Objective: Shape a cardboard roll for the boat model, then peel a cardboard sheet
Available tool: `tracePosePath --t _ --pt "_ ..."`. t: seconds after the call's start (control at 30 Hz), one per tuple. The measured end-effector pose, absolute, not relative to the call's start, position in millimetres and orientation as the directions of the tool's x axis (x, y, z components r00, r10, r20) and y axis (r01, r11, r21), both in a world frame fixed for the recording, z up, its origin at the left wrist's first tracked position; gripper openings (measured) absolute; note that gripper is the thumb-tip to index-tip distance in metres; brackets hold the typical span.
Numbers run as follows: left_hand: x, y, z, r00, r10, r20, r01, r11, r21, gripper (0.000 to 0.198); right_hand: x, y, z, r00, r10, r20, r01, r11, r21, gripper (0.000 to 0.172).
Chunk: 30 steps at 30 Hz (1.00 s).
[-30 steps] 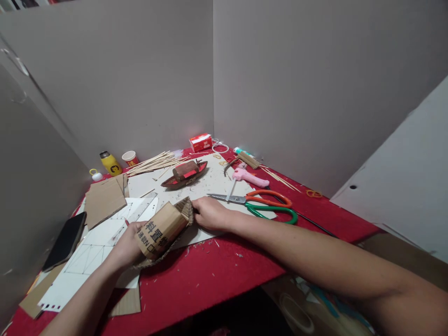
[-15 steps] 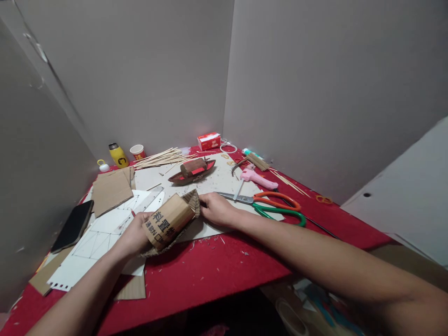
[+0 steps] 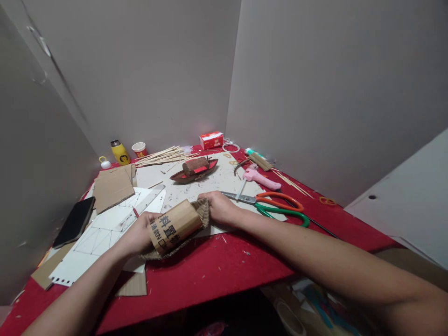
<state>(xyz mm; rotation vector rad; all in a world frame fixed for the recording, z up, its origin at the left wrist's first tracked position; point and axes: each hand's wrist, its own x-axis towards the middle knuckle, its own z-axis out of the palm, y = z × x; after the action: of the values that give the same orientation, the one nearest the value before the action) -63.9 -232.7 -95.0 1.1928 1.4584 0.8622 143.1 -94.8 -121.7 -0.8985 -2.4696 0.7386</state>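
A brown cardboard model boat (image 3: 177,224), with an arched cover printed in black characters, is held between both hands above the table's near part. My left hand (image 3: 140,233) is closed round its left end, fingertips partly hidden. At the other end, the fingers of my right hand (image 3: 219,208) grip the raised corrugated tip; some of them are behind the cardboard. Just beyond lies a smaller finished-looking wooden boat (image 3: 194,170) with a red deck. Scissors (image 3: 276,203) with one orange and one green handle rest right of my right hand.
A pink glue gun (image 3: 261,178) lies behind the scissors. Thin wooden sticks (image 3: 163,156), a paper cup (image 3: 139,149), a yellow bottle (image 3: 120,153) and a red box (image 3: 211,140) stand or lie at the back. Cardboard sheets (image 3: 114,186), a phone (image 3: 74,221) and drawn paper (image 3: 93,240) are left.
The cardboard boat has turned slightly and shifted a little to the right with my right hand. Both hands keep their grip. The whole view has shifted slightly.
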Motion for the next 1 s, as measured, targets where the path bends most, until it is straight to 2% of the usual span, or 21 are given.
tracePosePath --t 0.17,0.37,0.43,0.6,0.73,0.87,1.0 --pt "-60.9 -233.8 -89.6 0.054 0.966 -0.253 0.228 0.235 0.945 0.01 138.9 -91.7 -123.0 -0.688 0.698 0.201 0.483 0.646 -0.591 0.015" --pt "-60.2 -232.2 -87.6 0.045 0.98 -0.193 0.244 0.177 0.953 0.011 108.9 -70.6 -110.2 -0.67 0.717 0.195 0.539 0.649 -0.537 0.047" --pt "-61.1 -231.3 -89.8 0.034 0.984 -0.176 0.248 0.162 0.955 0.01 93.7 -60.6 -107.2 -0.66 0.727 0.189 0.566 0.647 -0.511 0.053" --pt "-63.9 -230.9 -97.9 0.057 0.985 -0.162 0.247 0.143 0.958 0.01 66.2 -47.0 -107.7 -0.635 0.754 0.169 0.625 0.63 -0.46 0.032" --pt "-63.7 -232.3 -97.8 0.068 0.986 -0.151 0.251 0.129 0.959 0.01 67.2 -44.7 -110.2 -0.585 0.783 0.21 0.648 0.607 -0.459 0.029" --pt "-61.6 -234.6 -92.9 0.077 0.985 -0.158 0.251 0.134 0.959 0.012 88.2 -44.6 -109.4 -0.502 0.809 0.306 0.614 0.583 -0.533 0.022" --pt "-60.6 -236.2 -90.0 0.076 0.982 -0.174 0.253 0.15 0.956 0.014 122.4 -48.7 -103.6 -0.418 0.82 0.391 0.466 0.563 -0.683 0.019"
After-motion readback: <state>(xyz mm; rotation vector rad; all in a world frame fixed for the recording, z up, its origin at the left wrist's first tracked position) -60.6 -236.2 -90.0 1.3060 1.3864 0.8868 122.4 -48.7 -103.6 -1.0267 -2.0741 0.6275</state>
